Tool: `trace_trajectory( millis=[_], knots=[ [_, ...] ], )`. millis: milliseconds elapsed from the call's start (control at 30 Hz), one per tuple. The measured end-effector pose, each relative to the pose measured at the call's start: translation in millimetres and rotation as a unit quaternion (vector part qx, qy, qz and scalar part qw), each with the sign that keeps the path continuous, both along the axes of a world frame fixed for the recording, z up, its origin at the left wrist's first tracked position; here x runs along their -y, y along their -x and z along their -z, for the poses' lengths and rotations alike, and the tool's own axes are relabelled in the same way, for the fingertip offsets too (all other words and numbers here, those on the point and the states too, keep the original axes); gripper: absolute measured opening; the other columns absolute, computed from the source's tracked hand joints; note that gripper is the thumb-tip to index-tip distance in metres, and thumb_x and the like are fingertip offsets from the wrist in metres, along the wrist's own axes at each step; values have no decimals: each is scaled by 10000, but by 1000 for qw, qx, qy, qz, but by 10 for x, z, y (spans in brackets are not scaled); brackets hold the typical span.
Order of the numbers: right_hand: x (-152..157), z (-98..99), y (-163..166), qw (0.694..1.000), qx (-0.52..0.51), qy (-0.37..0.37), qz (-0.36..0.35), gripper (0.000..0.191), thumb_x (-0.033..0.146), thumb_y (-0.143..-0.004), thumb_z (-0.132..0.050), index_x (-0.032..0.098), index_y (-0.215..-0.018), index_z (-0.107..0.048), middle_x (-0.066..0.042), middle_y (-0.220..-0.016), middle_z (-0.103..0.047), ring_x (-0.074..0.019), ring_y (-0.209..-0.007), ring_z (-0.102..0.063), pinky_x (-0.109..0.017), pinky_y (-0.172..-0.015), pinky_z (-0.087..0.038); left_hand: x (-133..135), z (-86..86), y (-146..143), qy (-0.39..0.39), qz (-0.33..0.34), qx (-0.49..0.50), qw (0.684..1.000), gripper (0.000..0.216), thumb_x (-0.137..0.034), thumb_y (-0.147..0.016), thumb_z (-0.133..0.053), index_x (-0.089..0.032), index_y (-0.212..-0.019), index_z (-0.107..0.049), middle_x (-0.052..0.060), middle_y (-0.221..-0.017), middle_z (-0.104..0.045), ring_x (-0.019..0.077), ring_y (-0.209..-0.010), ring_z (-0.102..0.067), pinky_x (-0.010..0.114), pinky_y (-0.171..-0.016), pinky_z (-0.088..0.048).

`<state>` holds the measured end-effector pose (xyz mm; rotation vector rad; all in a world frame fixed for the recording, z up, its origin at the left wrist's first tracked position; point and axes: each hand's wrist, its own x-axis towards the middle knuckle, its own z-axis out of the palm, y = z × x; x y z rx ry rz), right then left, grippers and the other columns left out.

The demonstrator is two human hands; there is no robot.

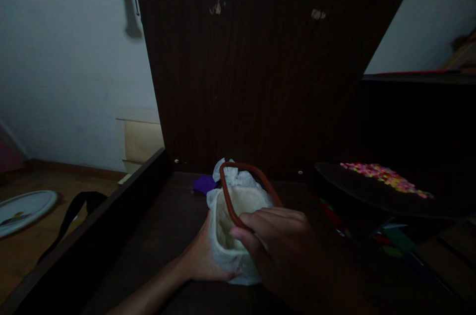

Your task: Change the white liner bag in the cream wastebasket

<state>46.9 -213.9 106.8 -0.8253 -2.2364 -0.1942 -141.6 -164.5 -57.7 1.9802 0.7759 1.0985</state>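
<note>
A white cloth bag (226,235) stands open on a dark wooden surface (167,225), low in the middle of the head view. My left hand (203,258) cups its left side from below, fingers wrapped round the fabric. My right hand (275,240) is closed on a reddish-brown loop handle (226,196) that arches over the bag's mouth. Crumpled white cloth (230,173) sticks out behind the bag.
A purple thing (204,183) lies behind the bag. A tall dark wood panel (260,67) rises at the back. To the right, a dark tray (357,188) bears colourful small pieces (386,176). On the floor at left lie a white plate (26,208) and a black strap (74,208).
</note>
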Motion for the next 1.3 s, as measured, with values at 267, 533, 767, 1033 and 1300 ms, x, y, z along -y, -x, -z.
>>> trace_trajectory(
  millis=[267,533,767,1033,1300],
  knots=[
    [-30,108,-163,1000,14,-18,4,421,277,-1084,-375,193,-724,-576,30,-613,-619,-109,-550,-565,-277,-585,-337,-10,-113,167,-35,-13,-47,998,1285,-669,-610,-836,-164,-1585,-169,212,-1534,-392,413,-1391,-433,574,-1208,-286],
    [-23,258,-196,998,24,-52,-25,425,324,-1081,-391,194,-716,-565,23,-610,-602,-128,-537,-510,-299,-569,-308,64,-498,597,-56,-131,-108,984,836,-792,-871,-435,-194,-1455,-469,177,-1473,-510,400,-1327,-501,546,-1096,-428],
    [-14,344,-54,991,56,-78,-98,380,207,-1064,-368,183,-743,-570,10,-644,-592,-147,-596,-513,-313,-609,-339,341,-1018,466,-90,-180,23,979,544,-572,-943,-552,-213,-1351,-530,107,-1204,-651,274,-1047,-643,368,-871,-545],
    [-54,314,-165,989,53,-125,-55,286,175,-1029,-461,162,-811,-644,-7,-673,-654,-160,-622,-577,-325,-632,-394,420,-1250,180,-153,-152,32,976,246,-252,-986,-565,-243,-1231,-586,50,-1069,-675,186,-944,-662,278,-820,-547],
    [-474,424,-944,975,47,-176,128,274,212,-1026,-502,119,-887,-719,-66,-729,-733,-186,-651,-662,-310,-649,-444,394,-1153,86,-313,-56,-187,930,115,-146,-927,-645,-186,-1035,-656,67,-994,-695,207,-940,-621,334,-850,-504]
  ],
)
